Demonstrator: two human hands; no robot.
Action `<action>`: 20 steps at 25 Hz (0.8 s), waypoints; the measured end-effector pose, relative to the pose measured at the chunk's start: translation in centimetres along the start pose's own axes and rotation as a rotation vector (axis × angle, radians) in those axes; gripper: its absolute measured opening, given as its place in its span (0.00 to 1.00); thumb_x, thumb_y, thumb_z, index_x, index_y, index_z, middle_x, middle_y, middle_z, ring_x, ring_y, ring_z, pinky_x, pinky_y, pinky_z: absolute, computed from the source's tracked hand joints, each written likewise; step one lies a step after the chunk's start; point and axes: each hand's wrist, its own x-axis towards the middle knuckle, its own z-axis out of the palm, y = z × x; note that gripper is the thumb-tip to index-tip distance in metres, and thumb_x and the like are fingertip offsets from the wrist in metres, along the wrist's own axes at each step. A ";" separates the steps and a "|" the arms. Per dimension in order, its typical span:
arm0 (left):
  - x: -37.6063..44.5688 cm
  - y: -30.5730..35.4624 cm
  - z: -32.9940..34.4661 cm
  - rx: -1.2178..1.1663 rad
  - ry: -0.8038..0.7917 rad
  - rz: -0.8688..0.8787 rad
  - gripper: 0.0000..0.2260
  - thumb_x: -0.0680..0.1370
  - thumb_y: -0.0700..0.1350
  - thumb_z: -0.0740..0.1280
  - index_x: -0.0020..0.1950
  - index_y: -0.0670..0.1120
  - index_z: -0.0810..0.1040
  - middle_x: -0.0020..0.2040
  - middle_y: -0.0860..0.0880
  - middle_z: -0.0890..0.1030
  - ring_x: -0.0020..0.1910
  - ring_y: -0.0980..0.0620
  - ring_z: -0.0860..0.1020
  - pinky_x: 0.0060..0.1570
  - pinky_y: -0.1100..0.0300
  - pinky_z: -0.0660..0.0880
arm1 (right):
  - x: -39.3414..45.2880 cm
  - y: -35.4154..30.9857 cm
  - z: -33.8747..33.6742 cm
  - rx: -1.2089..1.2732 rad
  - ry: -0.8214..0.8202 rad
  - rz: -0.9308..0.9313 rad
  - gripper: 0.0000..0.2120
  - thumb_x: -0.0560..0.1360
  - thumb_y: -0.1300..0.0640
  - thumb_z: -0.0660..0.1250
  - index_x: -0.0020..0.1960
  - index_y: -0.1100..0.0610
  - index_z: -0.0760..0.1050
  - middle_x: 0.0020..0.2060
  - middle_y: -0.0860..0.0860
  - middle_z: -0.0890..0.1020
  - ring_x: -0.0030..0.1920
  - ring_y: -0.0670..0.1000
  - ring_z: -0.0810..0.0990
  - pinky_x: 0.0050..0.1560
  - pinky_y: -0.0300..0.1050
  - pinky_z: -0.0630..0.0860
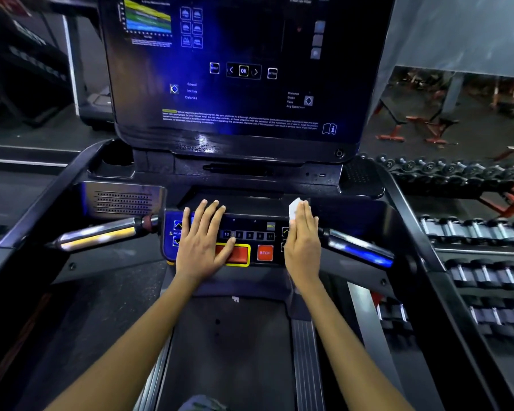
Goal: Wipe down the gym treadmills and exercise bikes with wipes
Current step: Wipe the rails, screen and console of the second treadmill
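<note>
I stand on a black treadmill facing its control panel (250, 232), which carries number keys and a red STOP button (265, 253). My left hand (201, 241) lies flat with straight fingers on the panel's left side, covering part of a wide red button. My right hand (303, 238) presses a white wipe (294, 207) against the panel's right side with straight fingers; most of the wipe is hidden under the palm. The dark display console (238, 69) rises above the panel.
Chrome grip handles stick out left (101, 235) and right (359, 247) of the panel. A cup holder (116, 164) sits at the upper left. Racks of dumbbells (472, 232) line the right side. The treadmill belt (235, 351) lies below my arms.
</note>
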 end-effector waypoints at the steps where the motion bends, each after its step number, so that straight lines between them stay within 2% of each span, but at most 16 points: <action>1: 0.0 0.0 0.0 0.000 -0.001 -0.002 0.28 0.77 0.58 0.56 0.70 0.41 0.68 0.70 0.44 0.70 0.73 0.45 0.61 0.73 0.44 0.50 | 0.3 0.0 -0.1 0.028 0.010 0.023 0.20 0.80 0.60 0.53 0.71 0.64 0.64 0.70 0.55 0.67 0.71 0.48 0.63 0.74 0.42 0.53; 4: 0.0 -0.1 0.0 -0.005 -0.005 -0.006 0.28 0.77 0.58 0.56 0.70 0.41 0.68 0.70 0.44 0.70 0.73 0.45 0.61 0.73 0.43 0.51 | -0.7 0.6 -1.1 0.078 0.024 -0.044 0.19 0.76 0.70 0.57 0.66 0.67 0.70 0.65 0.59 0.74 0.67 0.52 0.70 0.70 0.44 0.62; 6: 0.0 -0.1 0.0 -0.009 -0.009 0.001 0.28 0.77 0.58 0.56 0.70 0.41 0.68 0.70 0.44 0.71 0.72 0.45 0.62 0.73 0.44 0.50 | -0.8 1.7 -2.7 0.032 -0.008 -0.118 0.20 0.73 0.74 0.57 0.64 0.67 0.73 0.62 0.60 0.76 0.63 0.55 0.74 0.68 0.43 0.64; 9: 0.1 0.2 -0.1 -0.052 0.014 -0.029 0.27 0.76 0.57 0.57 0.68 0.41 0.70 0.68 0.44 0.72 0.72 0.45 0.62 0.74 0.46 0.47 | -0.8 4.3 -5.6 -0.106 0.021 -0.079 0.20 0.73 0.72 0.57 0.62 0.66 0.74 0.60 0.61 0.77 0.63 0.61 0.75 0.68 0.40 0.61; 10: 0.1 0.5 -0.2 -0.077 0.025 -0.067 0.27 0.75 0.57 0.58 0.68 0.40 0.70 0.68 0.43 0.72 0.73 0.44 0.61 0.74 0.47 0.45 | -0.9 4.9 -6.2 -0.136 0.030 -0.013 0.19 0.75 0.71 0.57 0.64 0.66 0.73 0.62 0.60 0.76 0.65 0.61 0.72 0.68 0.40 0.61; 12: 0.8 2.3 -0.1 -0.118 0.036 -0.112 0.28 0.74 0.56 0.58 0.68 0.39 0.70 0.70 0.41 0.69 0.74 0.43 0.59 0.73 0.48 0.42 | -1.6 5.3 -5.9 -0.199 -0.015 0.060 0.20 0.78 0.65 0.56 0.70 0.65 0.67 0.68 0.60 0.71 0.71 0.59 0.65 0.72 0.45 0.57; 14: 1.7 5.4 0.4 -0.148 0.011 -0.002 0.28 0.75 0.55 0.58 0.69 0.39 0.68 0.71 0.40 0.67 0.73 0.43 0.58 0.73 0.48 0.43 | -2.4 5.7 -5.0 -0.249 -0.047 -0.006 0.22 0.79 0.58 0.52 0.72 0.64 0.62 0.70 0.59 0.68 0.73 0.57 0.61 0.74 0.50 0.55; 17: 3.1 10.7 1.8 -0.170 -0.069 0.194 0.27 0.75 0.55 0.58 0.69 0.40 0.70 0.71 0.40 0.69 0.72 0.44 0.60 0.71 0.46 0.49 | -2.9 8.4 -6.1 -0.408 -0.045 -0.105 0.23 0.78 0.60 0.51 0.71 0.65 0.64 0.69 0.58 0.69 0.71 0.57 0.64 0.74 0.49 0.51; 20: 3.9 13.1 3.2 -0.071 -0.115 0.163 0.27 0.75 0.57 0.56 0.67 0.41 0.72 0.68 0.42 0.73 0.69 0.43 0.68 0.70 0.44 0.52 | -4.0 11.2 -8.7 -0.490 0.056 0.023 0.22 0.79 0.59 0.51 0.70 0.66 0.65 0.68 0.60 0.71 0.69 0.60 0.68 0.73 0.52 0.53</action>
